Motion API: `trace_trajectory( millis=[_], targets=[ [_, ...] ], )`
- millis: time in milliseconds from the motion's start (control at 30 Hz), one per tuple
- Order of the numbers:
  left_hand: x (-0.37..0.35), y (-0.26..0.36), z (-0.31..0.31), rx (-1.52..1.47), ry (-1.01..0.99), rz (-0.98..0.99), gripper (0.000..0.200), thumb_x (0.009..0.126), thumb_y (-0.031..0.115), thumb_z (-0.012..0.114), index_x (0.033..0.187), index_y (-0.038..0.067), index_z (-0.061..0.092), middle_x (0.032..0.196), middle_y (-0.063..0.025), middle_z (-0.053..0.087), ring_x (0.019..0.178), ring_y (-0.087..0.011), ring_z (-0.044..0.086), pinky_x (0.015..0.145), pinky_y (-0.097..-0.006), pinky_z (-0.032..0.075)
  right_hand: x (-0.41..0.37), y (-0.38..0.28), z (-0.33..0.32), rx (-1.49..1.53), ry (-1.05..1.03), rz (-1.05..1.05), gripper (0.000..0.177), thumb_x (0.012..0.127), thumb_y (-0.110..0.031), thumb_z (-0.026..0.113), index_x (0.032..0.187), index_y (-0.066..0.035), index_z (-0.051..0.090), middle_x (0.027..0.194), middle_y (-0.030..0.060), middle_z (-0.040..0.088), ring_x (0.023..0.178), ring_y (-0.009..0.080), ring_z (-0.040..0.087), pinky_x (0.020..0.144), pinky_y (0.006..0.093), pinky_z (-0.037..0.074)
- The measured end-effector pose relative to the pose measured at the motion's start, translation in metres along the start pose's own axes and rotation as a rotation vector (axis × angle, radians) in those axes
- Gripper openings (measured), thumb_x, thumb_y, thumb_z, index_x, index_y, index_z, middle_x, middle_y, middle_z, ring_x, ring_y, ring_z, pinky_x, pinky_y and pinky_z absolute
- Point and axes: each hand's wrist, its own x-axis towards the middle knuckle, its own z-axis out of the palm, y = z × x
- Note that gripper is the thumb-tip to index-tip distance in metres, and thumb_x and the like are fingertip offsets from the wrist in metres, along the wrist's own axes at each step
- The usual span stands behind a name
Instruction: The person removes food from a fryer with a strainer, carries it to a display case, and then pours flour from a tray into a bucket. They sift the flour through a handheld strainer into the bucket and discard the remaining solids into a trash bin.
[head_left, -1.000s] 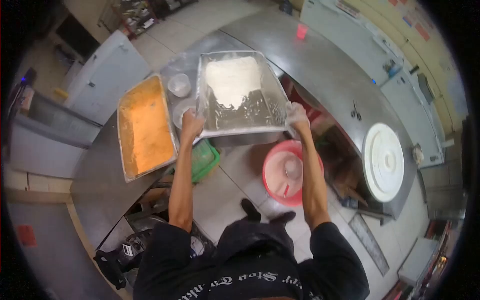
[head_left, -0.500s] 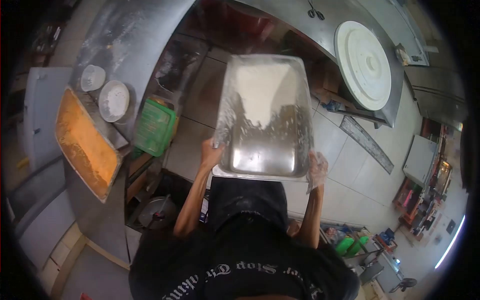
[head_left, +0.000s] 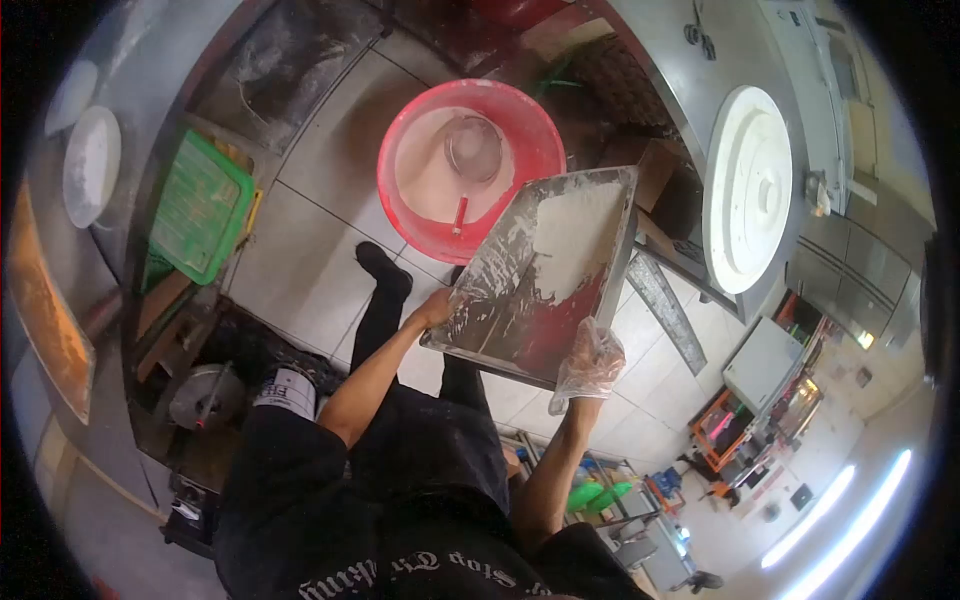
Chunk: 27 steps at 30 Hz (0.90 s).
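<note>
A metal tray (head_left: 515,318) hangs tilted in front of me, white flour (head_left: 575,235) heaped toward its far end and dusting its walls. My left hand (head_left: 436,307) is closed on the tray's near left corner. At the near right corner my right hand (head_left: 592,358), in a clear plastic glove, grips the rim. Just beyond the tray, a red tub (head_left: 545,135) stands on the floor, partly hidden by the tray's edge. Inside the tub is more flour (head_left: 425,175), and a round sieve (head_left: 473,150) with a red handle rests on it.
A white round lid (head_left: 748,190) lies on the right-hand metal counter near scissors (head_left: 700,40). On the left are a bowl of white powder (head_left: 92,168), an orange-coated tray (head_left: 45,300) and a green crate lid (head_left: 205,205). My foot (head_left: 383,268) stands by the tub.
The tray has moved right and turned, still in both hands. The red tub with the sieve has come into view beyond it. My view has shifted to the right.
</note>
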Motion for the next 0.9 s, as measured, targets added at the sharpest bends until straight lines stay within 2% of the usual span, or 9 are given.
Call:
trace_trajectory(
  millis=[167,233,467,567,633,700,767,833,900],
  targets=[
    [0.000,-0.006,0.009,-0.086,-0.067,-0.004,0.046,0.087,0.040,0.043,0.110,0.002,0.052,0.096,-0.0125,0.060,0.089,-0.0187,0.054,0.081,-0.0333,0.040,0.000,-0.034,0.018,0.155,-0.060,0.082,0.037,0.079,-0.031,0.059,0.061,0.000,0.052,0.050,0.0078,0.045,0.048,0.0164,0.040,0.046,0.0332,0.033],
    [0.004,-0.011,0.009,-0.124,-0.097,-0.028,0.044,0.086,0.038,0.047,0.111,0.003,0.052,0.098,-0.0125,0.060,0.090,-0.0193,0.054,0.082,-0.0333,0.039,0.009,-0.027,0.031,-0.023,-0.066,-0.148,0.036,0.078,-0.029,0.059,0.060,0.001,0.052,0.050,0.0100,0.046,0.047,0.0188,0.043,0.045,0.0348,0.033],
    [0.014,-0.020,0.027,-0.315,-0.132,-0.002,0.046,0.083,0.037,0.052,0.112,0.001,0.052,0.101,-0.0140,0.060,0.094,-0.0193,0.054,0.084,-0.0325,0.039,0.021,-0.053,0.062,-0.227,-0.098,-0.311,0.030,0.075,-0.024,0.062,0.062,0.000,0.052,0.055,0.0119,0.051,0.047,0.0245,0.047,0.046,0.0362,0.037],
    [0.016,-0.026,0.033,-0.258,-0.089,0.048,0.044,0.083,0.040,0.052,0.106,0.003,0.056,0.094,-0.0083,0.062,0.085,-0.0152,0.056,0.080,-0.0305,0.041,0.011,-0.057,0.084,-0.287,0.050,-0.500,0.029,0.075,-0.024,0.061,0.062,0.001,0.053,0.057,0.0127,0.053,0.049,0.0266,0.050,0.047,0.0377,0.037],
    [0.020,-0.027,0.041,-0.392,-0.084,0.084,0.043,0.083,0.039,0.053,0.104,0.003,0.058,0.093,-0.0096,0.063,0.086,-0.0154,0.056,0.080,-0.0314,0.041,0.008,-0.062,0.089,-0.285,0.150,-0.634,0.028,0.074,-0.025,0.062,0.063,0.000,0.055,0.058,0.0133,0.055,0.050,0.0275,0.052,0.048,0.0379,0.038],
    [0.018,-0.017,0.033,-0.335,-0.108,0.108,0.042,0.083,0.037,0.053,0.104,0.001,0.057,0.092,-0.0096,0.063,0.085,-0.0145,0.056,0.080,-0.0315,0.041,0.008,-0.063,0.095,-0.345,0.031,-0.572,0.029,0.073,-0.026,0.063,0.065,0.000,0.056,0.060,0.0143,0.056,0.052,0.0271,0.054,0.049,0.0371,0.040],
    [0.022,-0.006,0.020,-0.370,-0.105,0.071,0.042,0.083,0.036,0.052,0.105,0.000,0.056,0.096,-0.0109,0.061,0.088,-0.0158,0.055,0.081,-0.0321,0.041,0.009,-0.069,0.107,-0.347,0.117,-0.773,0.031,0.073,-0.029,0.063,0.064,0.000,0.056,0.059,0.0144,0.056,0.052,0.0271,0.054,0.049,0.0359,0.040],
    [0.010,0.001,0.031,-0.409,-0.205,-0.038,0.042,0.084,0.034,0.050,0.108,-0.002,0.053,0.103,-0.0134,0.059,0.095,-0.0185,0.054,0.084,-0.0334,0.040,0.006,-0.076,0.099,-0.405,-0.043,-0.632,0.031,0.073,-0.029,0.062,0.064,0.000,0.056,0.057,0.0140,0.055,0.051,0.0260,0.054,0.049,0.0353,0.040],
    [0.034,-0.041,0.072,-0.317,0.078,0.168,0.048,0.081,0.041,0.052,0.110,0.003,0.054,0.094,-0.0142,0.062,0.081,-0.0199,0.059,0.073,-0.0354,0.045,0.015,-0.086,0.113,-0.417,-0.193,-0.541,0.030,0.073,-0.029,0.061,0.065,0.000,0.056,0.056,0.0136,0.055,0.050,0.0249,0.053,0.048,0.0347,0.040]
  ],
)
